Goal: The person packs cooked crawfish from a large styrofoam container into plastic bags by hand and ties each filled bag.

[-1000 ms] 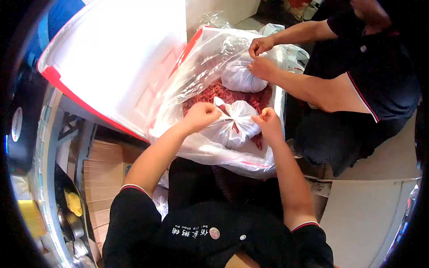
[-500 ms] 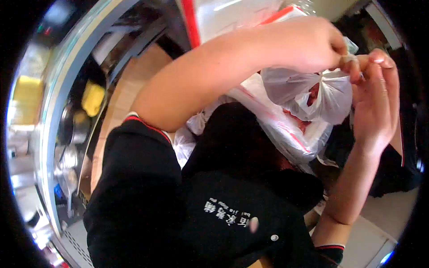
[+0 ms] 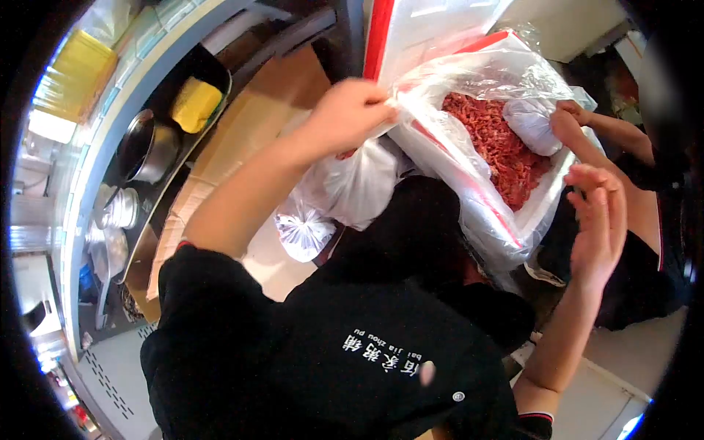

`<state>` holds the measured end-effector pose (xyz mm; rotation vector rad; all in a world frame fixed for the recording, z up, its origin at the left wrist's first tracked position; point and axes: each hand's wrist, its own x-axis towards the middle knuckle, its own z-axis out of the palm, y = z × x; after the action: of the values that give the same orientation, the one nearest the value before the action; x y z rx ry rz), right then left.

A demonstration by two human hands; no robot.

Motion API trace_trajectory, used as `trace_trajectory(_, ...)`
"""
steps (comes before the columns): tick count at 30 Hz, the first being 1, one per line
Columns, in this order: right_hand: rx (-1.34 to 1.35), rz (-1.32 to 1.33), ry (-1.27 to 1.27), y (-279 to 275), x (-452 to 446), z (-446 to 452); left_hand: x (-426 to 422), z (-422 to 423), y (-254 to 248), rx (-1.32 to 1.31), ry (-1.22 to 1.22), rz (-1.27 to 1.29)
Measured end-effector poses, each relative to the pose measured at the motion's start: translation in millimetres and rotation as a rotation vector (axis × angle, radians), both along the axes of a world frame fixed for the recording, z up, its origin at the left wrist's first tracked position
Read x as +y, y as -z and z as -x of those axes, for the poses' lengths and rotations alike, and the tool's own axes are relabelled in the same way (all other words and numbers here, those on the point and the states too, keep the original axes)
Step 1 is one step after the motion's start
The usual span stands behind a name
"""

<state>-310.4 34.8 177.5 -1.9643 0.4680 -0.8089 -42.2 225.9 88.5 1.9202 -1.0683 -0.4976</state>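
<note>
My left hand [image 3: 356,110] is closed round the gathered top of a white plastic bag [image 3: 359,183], with a bit of red showing through near the neck. This bag hangs left of a white box [image 3: 477,183] lined with clear plastic. Shredded red meat [image 3: 491,139] fills the box. My right hand [image 3: 598,213] is raised beside the box's right side, fingers apart and slightly bent, holding nothing. Another tied white bag [image 3: 304,233] sits low, just below the one in my left hand.
A co-worker's hands [image 3: 572,125] at the right hold a knotted white bag [image 3: 532,125] over the meat. Cardboard [image 3: 242,125] lies at the left. Beyond it, a shelf carries a metal pot [image 3: 150,147] and a yellow block [image 3: 196,105]. A white lid with red edges [image 3: 433,33] stands behind.
My hands have come apart from the bag's knot. My left hand has moved left with a bag, my right hand slightly down. The meat and the co-worker's hands are now exposed.
</note>
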Motion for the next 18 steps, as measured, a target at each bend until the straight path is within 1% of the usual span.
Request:
trace_trajectory(2,0.052,-0.05,0.02,14,2,7,7,-9,77,0.236,-0.057,0.126)
trace_trajectory(4,0.084,-0.114,0.021,40,0,13,10,-14,165,0.294,-0.19,-0.125)
trace_trajectory(6,0.154,-0.196,0.025,58,-1,22,6,-2,200,0.196,-0.369,-0.16)
trace_trajectory(8,0.196,-0.246,0.08,73,1,37,-2,-3,236,0.303,-0.639,-0.117)
trace_trajectory(9,0.197,-0.245,0.084,73,1,44,4,-8,250,0.121,-0.551,-0.073)
trace_trajectory(10,0.2,-0.248,0.084,74,2,51,10,-10,249,-0.069,-0.474,-0.027)
trace_trajectory(11,0.2,-0.249,0.087,76,1,58,15,-6,249,0.193,-0.571,0.096)
trace_trajectory(12,0.194,-0.26,0.134,79,-2,64,21,2,229,0.457,-0.662,0.22)
trace_trajectory(13,0.186,-0.273,0.181,81,-5,69,21,15,189,0.529,-0.697,0.199)
trace_trajectory(14,0.181,-0.276,0.185,81,-8,72,21,17,190,0.524,-0.692,0.197)
trace_trajectory(16,0.181,-0.257,0.219,82,-11,78,16,14,204,0.7,-0.791,0.386)
trace_trajectory(17,0.174,-0.261,0.23,82,-12,80,11,10,214,0.678,-0.826,0.464)
trace_trajectory(18,0.162,-0.243,0.226,82,-14,81,6,8,218,0.674,-0.816,0.46)
